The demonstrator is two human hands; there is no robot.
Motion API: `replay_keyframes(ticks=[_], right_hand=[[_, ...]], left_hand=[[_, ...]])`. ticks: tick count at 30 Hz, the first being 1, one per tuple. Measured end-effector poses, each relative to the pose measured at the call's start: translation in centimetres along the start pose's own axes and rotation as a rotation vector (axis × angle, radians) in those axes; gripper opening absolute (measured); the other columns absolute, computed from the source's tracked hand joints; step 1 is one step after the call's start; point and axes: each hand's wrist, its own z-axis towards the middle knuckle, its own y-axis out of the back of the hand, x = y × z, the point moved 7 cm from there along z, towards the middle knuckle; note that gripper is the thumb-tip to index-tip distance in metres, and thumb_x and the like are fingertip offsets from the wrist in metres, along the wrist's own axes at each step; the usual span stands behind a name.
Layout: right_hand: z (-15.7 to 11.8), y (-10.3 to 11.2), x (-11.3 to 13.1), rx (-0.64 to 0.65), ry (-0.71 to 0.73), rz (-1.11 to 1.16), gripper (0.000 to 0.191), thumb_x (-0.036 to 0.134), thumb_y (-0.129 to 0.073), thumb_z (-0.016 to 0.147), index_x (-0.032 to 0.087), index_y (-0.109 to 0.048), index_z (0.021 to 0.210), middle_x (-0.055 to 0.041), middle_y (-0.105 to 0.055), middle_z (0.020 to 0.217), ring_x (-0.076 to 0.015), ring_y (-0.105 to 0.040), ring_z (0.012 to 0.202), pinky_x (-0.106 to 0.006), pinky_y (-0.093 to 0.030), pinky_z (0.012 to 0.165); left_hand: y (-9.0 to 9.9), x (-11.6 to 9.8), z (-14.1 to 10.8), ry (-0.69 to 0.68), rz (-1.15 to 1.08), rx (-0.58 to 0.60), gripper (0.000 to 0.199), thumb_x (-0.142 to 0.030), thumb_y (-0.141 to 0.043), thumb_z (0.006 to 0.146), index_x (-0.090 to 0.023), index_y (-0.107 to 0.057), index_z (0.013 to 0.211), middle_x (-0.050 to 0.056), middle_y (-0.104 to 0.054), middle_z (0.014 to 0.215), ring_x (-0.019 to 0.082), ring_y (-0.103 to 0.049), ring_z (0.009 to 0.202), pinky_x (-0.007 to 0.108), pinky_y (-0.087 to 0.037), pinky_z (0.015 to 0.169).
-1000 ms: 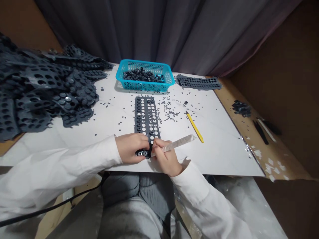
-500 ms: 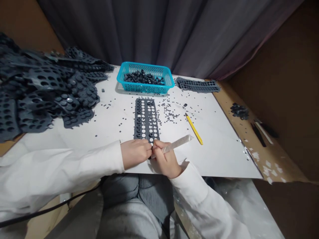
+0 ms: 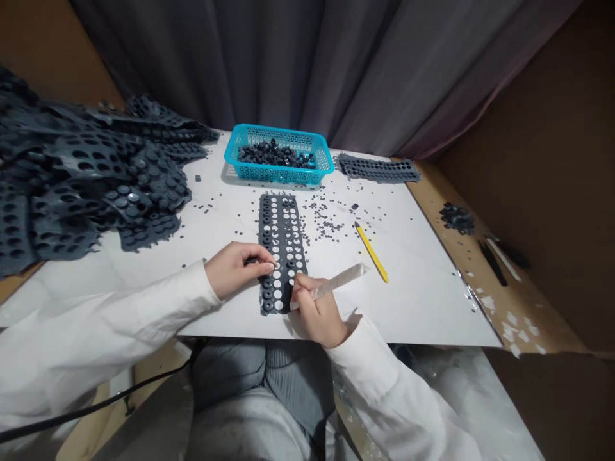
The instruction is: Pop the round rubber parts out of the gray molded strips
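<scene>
A dark grey rubber sheet with rows of round holes and raised rings lies lengthwise before me. My left hand is over its left edge, thumb and forefinger pinched together; whatever is between them is too small to make out. My right hand is closed around a pale, translucent stick-like tool at the sheet's lower right. The tool's back end slants up to the right, and its working tip is mostly hidden by my fingers.
A blue basket of small black rubber parts stands behind the sheet. Piled sheets fill the left. Tiny black discs, a yellow pen-shaped tool and another sheet lie to the right. Black pieces rest on the brown side surface.
My left hand has moved up and left, away from my right hand, uncovering the sheet's lower end. My right hand stays almost in place with the tool.
</scene>
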Motion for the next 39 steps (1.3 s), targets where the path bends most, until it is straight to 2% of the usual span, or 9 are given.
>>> replay_keyframes(ticks=[4,8,11,17,27,30,33,36,39], right_hand=[[0.0,0.1,-0.1,-0.013,-0.020,0.055,0.024,0.018,-0.035,0.078,0.021,-0.037,0.054,0.0036,-0.040,0.048,-0.0116,-0.039,0.049,-0.025,-0.029,0.051],[-0.1,0.2,-0.7,-0.038,-0.064,0.177,0.024,0.020,-0.038,0.078,0.020,-0.040,0.054,0.0041,-0.042,0.047,-0.0109,-0.041,0.047,-0.023,-0.031,0.048],[-0.3,0.2,-1.4,-0.065,-0.137,0.293,0.023,0.021,-0.039,0.078,0.020,-0.042,0.055,0.0048,-0.043,0.045,-0.0100,-0.041,0.043,-0.022,-0.032,0.045],[-0.3,0.2,-1.7,-0.081,-0.148,0.320,0.024,0.022,-0.040,0.079,0.020,-0.042,0.055,0.0048,-0.044,0.044,-0.0094,-0.041,0.042,-0.021,-0.032,0.043],[-0.3,-0.1,-1.8,-0.059,-0.173,0.333,0.023,0.023,-0.040,0.078,0.020,-0.041,0.055,0.0047,-0.044,0.045,-0.0094,-0.040,0.043,-0.021,-0.031,0.044],[-0.3,-0.2,-1.8,-0.061,-0.170,0.333,0.022,0.022,-0.040,0.077,0.020,-0.041,0.055,0.0047,-0.043,0.045,-0.0097,-0.040,0.044,-0.022,-0.031,0.045],[-0.2,-0.2,-1.8,-0.060,-0.161,0.312,0.022,0.022,-0.039,0.077,0.020,-0.040,0.055,0.0047,-0.042,0.046,-0.0101,-0.041,0.045,-0.022,-0.031,0.046],[-0.2,-0.3,-1.9,-0.065,-0.148,0.300,0.023,0.022,-0.039,0.078,0.020,-0.039,0.055,0.0047,-0.040,0.046,-0.0103,-0.041,0.046,-0.022,-0.031,0.046],[-0.2,-0.3,-2.1,-0.071,-0.148,0.309,0.022,0.021,-0.039,0.078,0.020,-0.038,0.055,0.0047,-0.040,0.047,-0.0103,-0.042,0.046,-0.022,-0.031,0.046]], left_hand=[[-0.2,0.5,0.3,0.129,-0.285,0.072,0.023,-0.029,-0.073,0.065,-0.013,-0.068,0.081,0.003,-0.063,0.069,0.011,-0.052,0.063,0.021,-0.040,0.056],[-1.8,0.8,-0.2,0.303,-0.669,0.162,0.028,-0.027,-0.073,0.066,-0.012,-0.066,0.088,0.002,-0.059,0.063,0.001,-0.032,0.042,0.014,-0.022,0.040],[-2.3,0.6,-0.5,0.349,-0.836,0.175,0.022,-0.023,-0.073,0.067,-0.010,-0.066,0.084,0.004,-0.058,0.064,0.000,-0.031,0.043,0.012,-0.020,0.039],[-2.4,0.0,-0.9,0.393,-0.961,0.168,0.012,-0.017,-0.062,0.078,-0.007,-0.067,0.083,0.006,-0.058,0.065,0.000,-0.034,0.043,0.010,-0.025,0.039],[-1.6,-0.9,0.7,0.466,-0.953,0.089,0.018,-0.016,-0.048,0.087,-0.007,-0.063,0.083,0.004,-0.055,0.064,0.000,-0.032,0.039,0.010,-0.025,0.035],[0.3,-2.1,3.1,0.363,-0.885,0.023,0.012,-0.015,-0.053,0.083,-0.007,-0.062,0.082,0.003,-0.055,0.064,0.001,-0.033,0.041,0.010,-0.024,0.035],[4.5,-4.3,8.1,0.151,-0.831,-0.131,0.008,-0.017,-0.056,0.079,-0.010,-0.060,0.078,0.002,-0.055,0.065,0.002,-0.036,0.043,0.013,-0.027,0.038],[10.5,-6.1,13.8,-0.017,-0.633,-0.493,0.008,-0.017,-0.055,0.076,-0.011,-0.060,0.078,0.004,-0.060,0.070,0.005,-0.044,0.049,0.017,-0.034,0.045],[14.0,-6.5,18.5,-0.052,-0.565,-0.656,0.011,-0.015,-0.054,0.073,-0.011,-0.061,0.081,0.006,-0.064,0.085,0.009,-0.055,0.069,0.021,-0.042,0.064]])
